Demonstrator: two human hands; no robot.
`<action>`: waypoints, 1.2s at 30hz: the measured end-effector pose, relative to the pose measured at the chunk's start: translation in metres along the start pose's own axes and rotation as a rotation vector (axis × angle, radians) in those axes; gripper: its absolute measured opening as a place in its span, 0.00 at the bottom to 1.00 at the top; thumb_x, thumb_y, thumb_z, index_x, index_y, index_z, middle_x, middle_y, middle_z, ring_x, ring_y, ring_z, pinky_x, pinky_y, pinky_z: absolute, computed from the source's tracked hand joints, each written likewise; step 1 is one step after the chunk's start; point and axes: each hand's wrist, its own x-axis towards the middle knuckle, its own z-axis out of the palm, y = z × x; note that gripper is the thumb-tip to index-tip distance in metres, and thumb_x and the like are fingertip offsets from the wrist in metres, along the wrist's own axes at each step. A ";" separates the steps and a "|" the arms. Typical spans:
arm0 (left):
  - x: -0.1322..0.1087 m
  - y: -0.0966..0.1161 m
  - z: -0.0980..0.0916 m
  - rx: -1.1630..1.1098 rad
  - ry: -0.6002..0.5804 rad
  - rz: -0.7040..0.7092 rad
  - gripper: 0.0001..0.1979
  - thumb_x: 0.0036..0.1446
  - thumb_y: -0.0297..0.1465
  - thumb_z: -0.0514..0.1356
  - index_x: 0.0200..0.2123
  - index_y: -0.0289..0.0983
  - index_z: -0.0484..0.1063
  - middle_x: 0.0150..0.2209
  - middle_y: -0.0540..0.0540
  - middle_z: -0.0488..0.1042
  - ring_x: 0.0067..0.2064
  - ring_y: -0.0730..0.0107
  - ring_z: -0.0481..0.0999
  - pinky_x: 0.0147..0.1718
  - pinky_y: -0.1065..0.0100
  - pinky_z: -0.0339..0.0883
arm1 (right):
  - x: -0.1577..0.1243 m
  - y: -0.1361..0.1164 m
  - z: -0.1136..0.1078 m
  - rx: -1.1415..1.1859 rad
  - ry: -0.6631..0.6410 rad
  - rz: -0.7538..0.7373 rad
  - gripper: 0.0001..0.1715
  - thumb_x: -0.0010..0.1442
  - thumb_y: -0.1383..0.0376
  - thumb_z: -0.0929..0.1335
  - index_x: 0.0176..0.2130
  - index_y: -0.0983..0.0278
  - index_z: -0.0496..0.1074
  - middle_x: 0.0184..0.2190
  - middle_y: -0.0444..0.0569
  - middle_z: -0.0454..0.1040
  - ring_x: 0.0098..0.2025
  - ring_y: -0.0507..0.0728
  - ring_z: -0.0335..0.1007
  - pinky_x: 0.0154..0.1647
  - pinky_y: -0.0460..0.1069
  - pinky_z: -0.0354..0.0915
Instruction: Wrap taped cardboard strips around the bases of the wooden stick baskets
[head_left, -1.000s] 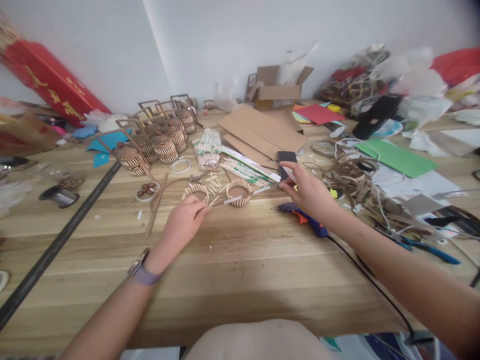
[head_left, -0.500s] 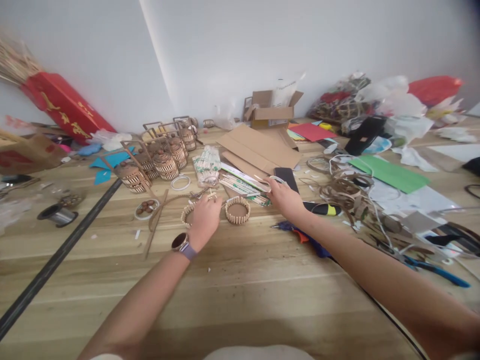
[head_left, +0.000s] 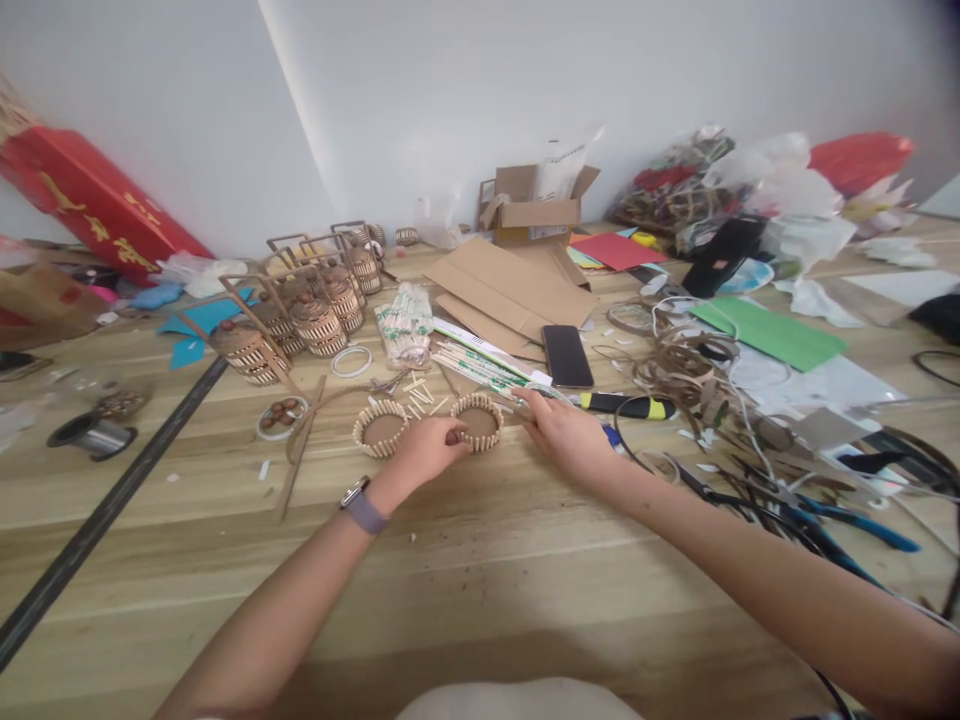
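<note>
Two small round stick-walled bases stand side by side on the wooden table [head_left: 480, 580], a left base [head_left: 380, 428] and a right base [head_left: 478, 420]. My left hand [head_left: 426, 452], a watch on its wrist, is curled just in front of the right base and pinches a small brown piece [head_left: 452, 437] against its rim. My right hand [head_left: 568, 432] is to the right of that base, fingers closed on a thin white ring [head_left: 541, 389]. Loose short sticks [head_left: 421, 395] lie just behind the bases.
A phone [head_left: 566, 355] and a yellow-black knife [head_left: 624, 405] lie behind my right hand. Several finished small baskets [head_left: 300, 320], a chopstick bundle [head_left: 405, 322] and flat cardboard [head_left: 510, 285] sit farther back. Tangled strips [head_left: 690, 368] and blue pliers [head_left: 851, 520] crowd the right; a wire spool [head_left: 90, 435] stands left.
My left hand has come back from the loose sticks to the right base's front. My right hand has drawn the white ring toward me, away from the phone.
</note>
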 end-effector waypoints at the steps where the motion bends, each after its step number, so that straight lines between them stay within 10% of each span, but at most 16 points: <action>1: 0.000 0.000 -0.001 -0.015 -0.014 -0.002 0.16 0.59 0.34 0.64 0.49 0.36 0.76 0.38 0.45 0.81 0.41 0.61 0.81 0.40 0.63 0.72 | -0.002 -0.001 0.000 0.008 0.001 -0.001 0.27 0.66 0.68 0.60 0.63 0.66 0.62 0.48 0.58 0.79 0.48 0.63 0.76 0.39 0.51 0.67; 12: 0.002 0.002 0.006 0.133 -0.035 0.051 0.14 0.66 0.36 0.60 0.51 0.36 0.71 0.51 0.42 0.73 0.47 0.61 0.76 0.46 0.55 0.74 | -0.006 -0.004 0.015 0.134 0.067 -0.033 0.29 0.63 0.71 0.63 0.62 0.65 0.62 0.44 0.57 0.80 0.42 0.60 0.77 0.34 0.47 0.64; 36: 0.002 -0.010 0.027 0.553 0.297 0.469 0.10 0.66 0.34 0.58 0.36 0.34 0.72 0.38 0.43 0.73 0.44 0.58 0.72 0.45 0.56 0.68 | 0.000 -0.003 0.029 0.261 0.103 -0.073 0.28 0.62 0.73 0.63 0.60 0.64 0.63 0.49 0.57 0.78 0.49 0.61 0.76 0.46 0.52 0.67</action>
